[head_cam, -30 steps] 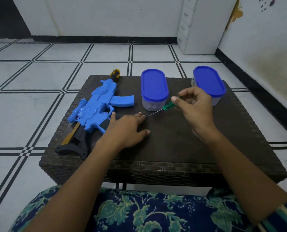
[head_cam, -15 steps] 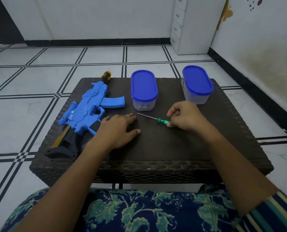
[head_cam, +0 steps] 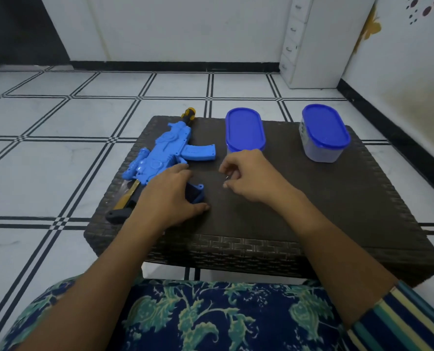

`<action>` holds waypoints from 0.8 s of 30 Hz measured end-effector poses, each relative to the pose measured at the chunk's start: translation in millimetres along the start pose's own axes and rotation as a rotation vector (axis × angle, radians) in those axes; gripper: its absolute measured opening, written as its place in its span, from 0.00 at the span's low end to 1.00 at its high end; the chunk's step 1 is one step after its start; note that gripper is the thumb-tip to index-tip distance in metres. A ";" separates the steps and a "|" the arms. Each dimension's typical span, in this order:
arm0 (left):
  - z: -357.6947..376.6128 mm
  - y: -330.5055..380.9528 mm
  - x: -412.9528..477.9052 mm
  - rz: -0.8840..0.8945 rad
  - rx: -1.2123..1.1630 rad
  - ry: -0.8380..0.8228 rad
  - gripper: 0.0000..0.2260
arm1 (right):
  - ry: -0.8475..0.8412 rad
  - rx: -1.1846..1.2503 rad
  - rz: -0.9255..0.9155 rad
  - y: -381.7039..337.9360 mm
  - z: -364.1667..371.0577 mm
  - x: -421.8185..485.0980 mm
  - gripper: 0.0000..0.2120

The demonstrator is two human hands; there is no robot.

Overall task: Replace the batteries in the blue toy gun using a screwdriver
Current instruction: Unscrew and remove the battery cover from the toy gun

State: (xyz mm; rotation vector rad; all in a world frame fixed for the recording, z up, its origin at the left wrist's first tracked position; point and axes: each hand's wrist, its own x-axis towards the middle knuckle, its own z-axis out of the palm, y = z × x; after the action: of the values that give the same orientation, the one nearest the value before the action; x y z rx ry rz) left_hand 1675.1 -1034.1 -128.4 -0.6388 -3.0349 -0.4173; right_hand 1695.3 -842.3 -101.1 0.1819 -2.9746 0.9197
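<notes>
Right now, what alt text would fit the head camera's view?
A person's left hand rests on a blue toy gun on a dark wicker table; the right hand pinches a screwdriver, barely visible. Two blue-lidded containers stand behind.

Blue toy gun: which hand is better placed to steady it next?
Left hand: it rests on the blue toy gun at its grip. The right hand is apart, curled round something thin, likely the screwdriver.

Table (head_cam: 312,211): low, dark brown woven wicker, with a flat rectangular top.
Left side: blue toy gun (head_cam: 165,158) lying flat, yellow-tipped muzzle at the far edge, dark stock toward the near left.
Far middle: clear tub (head_cam: 245,129), blue lid, upright.
Far right: second tub (head_cam: 323,133), alike, well apart.
</notes>
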 end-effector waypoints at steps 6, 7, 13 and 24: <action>-1.9 -16.8 -7.1 -0.004 -0.054 0.153 0.21 | -0.160 -0.067 -0.136 -21.0 24.2 21.2 0.15; -3.1 -17.9 -7.5 0.009 -0.046 0.163 0.20 | -0.181 -0.077 -0.143 -22.1 26.3 24.0 0.16; -7.6 -17.6 -2.1 0.156 0.026 0.136 0.20 | -0.228 -0.097 -0.170 -22.6 27.9 29.4 0.17; -13.2 -26.5 6.1 0.124 -0.172 0.303 0.22 | -0.146 0.049 -0.208 -16.5 29.8 27.6 0.07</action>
State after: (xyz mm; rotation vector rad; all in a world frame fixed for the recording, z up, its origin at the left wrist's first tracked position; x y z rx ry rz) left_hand 1658.4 -1058.5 -122.0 -0.6954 -2.6780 -0.7042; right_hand 1670.3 -875.5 -115.0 0.5710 -2.9877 0.9929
